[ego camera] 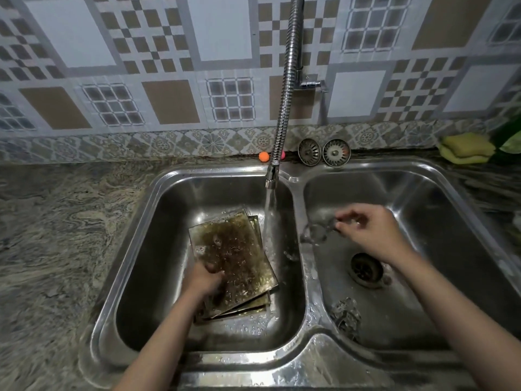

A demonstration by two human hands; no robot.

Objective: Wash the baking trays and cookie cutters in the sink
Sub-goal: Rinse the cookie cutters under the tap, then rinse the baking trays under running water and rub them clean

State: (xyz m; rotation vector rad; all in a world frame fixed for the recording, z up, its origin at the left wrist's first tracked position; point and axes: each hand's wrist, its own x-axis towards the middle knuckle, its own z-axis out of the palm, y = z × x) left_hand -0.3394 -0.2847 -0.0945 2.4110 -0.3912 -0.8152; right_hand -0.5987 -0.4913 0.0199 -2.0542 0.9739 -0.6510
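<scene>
A: Where is the person working?

B: The left hand is gripping the near corner of the stacked baking trays in the left sink, beside the running tap. The right hand is pinching a blurred cookie cutter over the right basin.

A: How should they be rinsing it well?

B: Probably by bringing the cutter under the stream, turning it, and holding the greasy trays steady.
</scene>
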